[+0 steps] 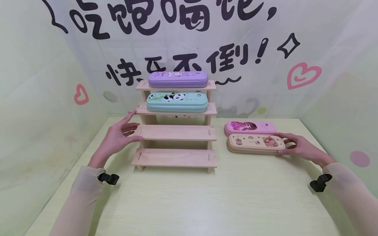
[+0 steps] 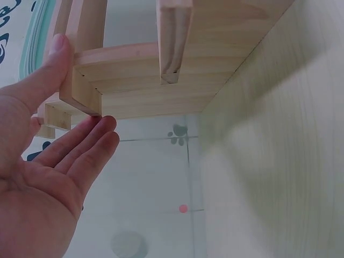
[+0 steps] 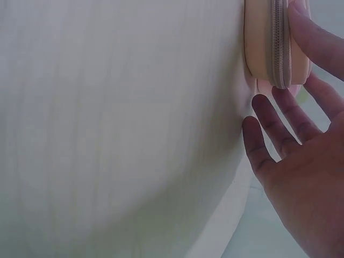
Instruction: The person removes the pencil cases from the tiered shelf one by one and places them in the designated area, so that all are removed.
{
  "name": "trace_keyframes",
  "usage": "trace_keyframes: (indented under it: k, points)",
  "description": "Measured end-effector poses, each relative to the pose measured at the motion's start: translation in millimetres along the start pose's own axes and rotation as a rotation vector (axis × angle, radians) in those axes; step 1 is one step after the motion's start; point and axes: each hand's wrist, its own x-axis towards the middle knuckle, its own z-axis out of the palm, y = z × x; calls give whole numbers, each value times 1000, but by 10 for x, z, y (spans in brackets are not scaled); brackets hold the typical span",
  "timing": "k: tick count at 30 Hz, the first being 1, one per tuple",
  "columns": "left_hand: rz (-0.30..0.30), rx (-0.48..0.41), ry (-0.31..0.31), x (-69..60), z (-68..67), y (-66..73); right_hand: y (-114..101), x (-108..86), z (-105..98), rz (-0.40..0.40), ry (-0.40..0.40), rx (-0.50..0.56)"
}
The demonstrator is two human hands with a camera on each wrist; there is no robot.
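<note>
A four-tier wooden display stand (image 1: 174,132) stands on the table, with a purple pencil case (image 1: 178,80) on its top tier and a mint panda pencil case (image 1: 177,102) one tier lower. My left hand (image 1: 119,137) is at the stand's left side, its thumb and fingers fairly straight and touching the tier ends. To the right, my right hand (image 1: 301,149) holds the right end of a beige pencil case (image 1: 255,144), thumb at the front and index finger at the back. In the right wrist view, the zipper (image 3: 280,43) shows and the other fingers spread below.
Right behind the beige case lies a pink pencil case (image 1: 251,127) with a doll picture. The pale table (image 1: 189,203) extends in front of the stand. A white printed backdrop (image 1: 254,91) rises behind, and pale walls flank both sides.
</note>
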Motion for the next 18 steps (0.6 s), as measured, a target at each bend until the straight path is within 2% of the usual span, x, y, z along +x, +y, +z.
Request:
trace_keyframes:
  k: [5,11,18]
  points:
    - [-4,-4,-3,-5,4,-2,-8,-27,-3,-14,35,-13]
    - [-15,2,-5,6,1,1,-58,-78,-28,-83,125,-43]
    - [-16,6,-7,11,-3,7,-263,-135,-59,-150,176,-67]
